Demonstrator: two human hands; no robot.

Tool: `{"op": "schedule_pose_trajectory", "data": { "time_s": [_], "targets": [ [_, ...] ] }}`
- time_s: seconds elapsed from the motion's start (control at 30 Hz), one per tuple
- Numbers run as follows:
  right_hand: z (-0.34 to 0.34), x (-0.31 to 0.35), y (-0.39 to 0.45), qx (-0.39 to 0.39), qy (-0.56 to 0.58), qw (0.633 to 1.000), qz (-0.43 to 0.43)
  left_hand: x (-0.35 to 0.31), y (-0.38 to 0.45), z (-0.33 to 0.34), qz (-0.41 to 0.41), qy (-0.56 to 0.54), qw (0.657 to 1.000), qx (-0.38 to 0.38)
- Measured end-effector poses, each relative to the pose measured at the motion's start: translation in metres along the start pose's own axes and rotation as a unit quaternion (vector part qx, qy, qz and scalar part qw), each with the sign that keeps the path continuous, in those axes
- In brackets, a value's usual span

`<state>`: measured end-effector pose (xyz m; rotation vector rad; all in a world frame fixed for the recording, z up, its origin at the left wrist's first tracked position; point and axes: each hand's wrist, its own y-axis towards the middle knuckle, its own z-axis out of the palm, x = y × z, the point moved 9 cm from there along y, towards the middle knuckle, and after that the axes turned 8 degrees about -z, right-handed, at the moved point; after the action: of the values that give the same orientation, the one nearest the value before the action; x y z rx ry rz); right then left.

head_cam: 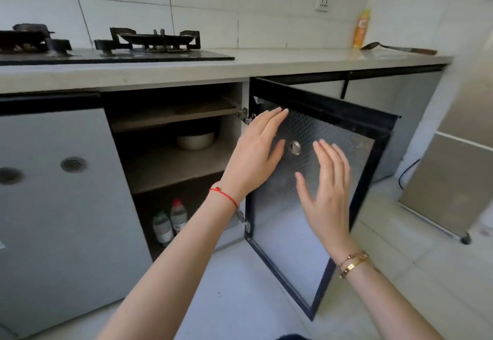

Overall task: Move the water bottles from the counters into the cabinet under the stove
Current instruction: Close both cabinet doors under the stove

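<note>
The cabinet under the stove (170, 153) stands open, its metal door (344, 158) swung out to the right. Two water bottles, one with a green cap (162, 226) and one with a red cap (178, 214), stand upright on the cabinet's bottom level at the left. My left hand (256, 153) is spread flat in front of the door's inner face near the hinge side. My right hand (328, 187) is also spread, fingers apart, just right of the round lock (295, 147). Neither hand holds anything.
A metal bowl (196, 139) sits on the cabinet's middle shelf. The gas stove (133, 46) is on the counter (293, 59); an orange spray can (361, 29) and a ladle (397, 47) lie at the far right. A steel panel (448, 185) leans at the right.
</note>
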<state>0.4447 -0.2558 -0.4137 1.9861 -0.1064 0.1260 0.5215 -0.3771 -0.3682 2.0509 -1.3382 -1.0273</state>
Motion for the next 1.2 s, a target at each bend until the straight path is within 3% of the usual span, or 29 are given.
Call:
{"op": "schedule_pose_trajectory", "data": {
  "time_s": [0.13,0.23,0.37,0.53,0.8,1.2],
  "targets": [
    [-0.030,-0.036,-0.004,-0.059,0.000,0.997,0.057,-0.035,0.037,0.027,0.039,-0.022,0.999,0.020],
    [-0.044,-0.050,-0.004,-0.081,-0.007,0.995,0.053,-0.057,0.059,0.046,0.059,-0.023,0.998,0.024],
    [-0.063,-0.071,-0.008,-0.113,-0.046,0.990,0.066,-0.073,0.073,0.070,0.033,-0.024,0.998,0.045],
    [-0.058,-0.095,-0.008,-0.066,-0.074,0.990,0.099,-0.074,0.076,0.078,0.019,-0.035,0.999,0.028],
    [-0.054,-0.084,-0.012,-0.054,-0.044,0.995,0.068,-0.070,0.065,0.063,0.030,-0.042,0.998,0.019],
    [-0.025,-0.016,-0.018,-0.048,0.016,0.996,-0.071,-0.045,0.025,0.004,0.040,-0.037,0.999,-0.006]
  ]
}}
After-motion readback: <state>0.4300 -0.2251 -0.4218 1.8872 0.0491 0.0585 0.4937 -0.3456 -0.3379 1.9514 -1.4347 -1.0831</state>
